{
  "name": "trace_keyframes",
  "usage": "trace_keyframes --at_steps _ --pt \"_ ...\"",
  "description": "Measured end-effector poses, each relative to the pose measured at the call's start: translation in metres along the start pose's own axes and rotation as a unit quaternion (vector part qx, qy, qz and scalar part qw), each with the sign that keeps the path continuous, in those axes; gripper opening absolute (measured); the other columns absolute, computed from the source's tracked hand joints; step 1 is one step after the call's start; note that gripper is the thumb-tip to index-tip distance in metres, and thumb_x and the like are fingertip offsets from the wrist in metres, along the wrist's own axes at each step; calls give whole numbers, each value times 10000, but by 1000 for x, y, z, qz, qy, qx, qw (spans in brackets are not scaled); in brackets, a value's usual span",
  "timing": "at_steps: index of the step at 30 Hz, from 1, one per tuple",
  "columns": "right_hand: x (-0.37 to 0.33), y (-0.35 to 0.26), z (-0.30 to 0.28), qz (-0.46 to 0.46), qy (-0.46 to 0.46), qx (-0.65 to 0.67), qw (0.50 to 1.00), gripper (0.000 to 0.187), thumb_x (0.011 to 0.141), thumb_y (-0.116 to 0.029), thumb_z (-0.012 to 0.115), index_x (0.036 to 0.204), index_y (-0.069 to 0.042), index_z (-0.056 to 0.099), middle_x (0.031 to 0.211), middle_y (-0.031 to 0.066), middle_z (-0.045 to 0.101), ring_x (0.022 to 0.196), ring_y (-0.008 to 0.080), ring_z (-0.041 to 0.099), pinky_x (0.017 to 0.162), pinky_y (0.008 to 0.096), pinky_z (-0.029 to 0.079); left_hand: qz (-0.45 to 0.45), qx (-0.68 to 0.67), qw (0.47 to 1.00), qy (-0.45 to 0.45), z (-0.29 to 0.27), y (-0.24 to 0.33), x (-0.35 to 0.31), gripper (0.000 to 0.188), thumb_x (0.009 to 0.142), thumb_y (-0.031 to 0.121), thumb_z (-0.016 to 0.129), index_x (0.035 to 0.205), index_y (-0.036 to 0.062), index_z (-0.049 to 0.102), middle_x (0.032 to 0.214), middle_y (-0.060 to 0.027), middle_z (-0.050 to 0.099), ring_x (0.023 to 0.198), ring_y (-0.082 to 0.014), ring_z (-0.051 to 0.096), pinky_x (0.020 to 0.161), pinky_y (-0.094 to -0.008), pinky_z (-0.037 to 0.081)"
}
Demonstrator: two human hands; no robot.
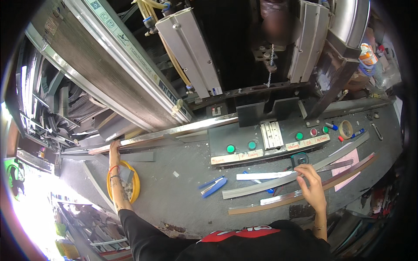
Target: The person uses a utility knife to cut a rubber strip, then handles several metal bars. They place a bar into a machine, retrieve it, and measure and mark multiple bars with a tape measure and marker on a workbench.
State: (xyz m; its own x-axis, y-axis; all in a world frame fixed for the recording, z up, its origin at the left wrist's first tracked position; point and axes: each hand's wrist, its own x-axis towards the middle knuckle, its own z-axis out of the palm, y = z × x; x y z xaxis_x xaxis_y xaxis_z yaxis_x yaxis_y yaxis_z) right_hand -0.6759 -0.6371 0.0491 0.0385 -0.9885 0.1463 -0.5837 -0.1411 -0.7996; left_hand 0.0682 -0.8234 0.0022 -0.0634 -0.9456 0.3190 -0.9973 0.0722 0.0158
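Note:
My left hand (pixel 114 151) is closed round the left part of a long, shiny metal profile (pixel 174 132), which runs right toward the machine's control box (pixel 228 141). Beneath that forearm sits a round yellow tub (pixel 136 185) with small pieces inside. My right hand (pixel 312 187) is over several strips, thumb apart from the lightly bent fingers. Close to its fingertips are a curved grey profile (pixel 257 188) and a flat shiny strip (pixel 265 176). Nearer me lies a brown-edged profile (pixel 261 208). Whether the fingertips touch a strip is hard to tell.
A blue stapler (pixel 213 187) lies mid-bench. Green and red buttons line the control box. Behind my right hand is a tape measure (pixel 298 159); farther right are a tape roll (pixel 346 129), markers and pink paper (pixel 348 167). Metal cylinders (pixel 189 52) rise behind the box.

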Motion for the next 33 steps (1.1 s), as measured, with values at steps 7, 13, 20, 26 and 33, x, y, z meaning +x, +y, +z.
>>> trace_keyframes --at_steps 7,13,20,26,33 --pt "17 -16 34 -54 -38 -31 997 246 848 -77 592 1085 -12 597 1066 150 572 964 335 563 850 381 440 8 -3 1000 13 7 -4 4 266 782 109 632 1030 24 591 924 -129 591 897 -343 537 789 -421 430" --pt "12 -25 42 -44 -19 -44 998 235 851 -82 590 1077 -18 596 1064 140 574 964 339 562 832 389 443 13 -10 1000 26 12 -18 10 270 782 109 632 1036 25 591 930 -128 592 902 -343 538 792 -421 432" --pt "-4 -20 42 -25 -20 -128 991 246 850 -97 594 1084 -23 579 1066 146 566 967 353 550 837 405 440 18 -20 999 30 16 -15 11 275 783 109 632 1042 27 590 937 -127 594 909 -343 539 797 -420 433" --pt "-24 -2 43 41 5 -139 989 251 849 -99 589 1089 -30 572 1096 149 558 961 367 542 839 415 439 17 -18 999 22 6 -5 0 279 784 109 632 1048 28 590 944 -127 595 914 -342 539 801 -419 434" --pt "-33 0 45 53 -1 -143 988 253 845 -92 582 1091 -36 565 1094 149 547 954 374 536 835 421 435 30 -17 999 16 0 0 -4 284 785 109 632 1054 29 589 951 -126 597 921 -342 540 805 -418 436"
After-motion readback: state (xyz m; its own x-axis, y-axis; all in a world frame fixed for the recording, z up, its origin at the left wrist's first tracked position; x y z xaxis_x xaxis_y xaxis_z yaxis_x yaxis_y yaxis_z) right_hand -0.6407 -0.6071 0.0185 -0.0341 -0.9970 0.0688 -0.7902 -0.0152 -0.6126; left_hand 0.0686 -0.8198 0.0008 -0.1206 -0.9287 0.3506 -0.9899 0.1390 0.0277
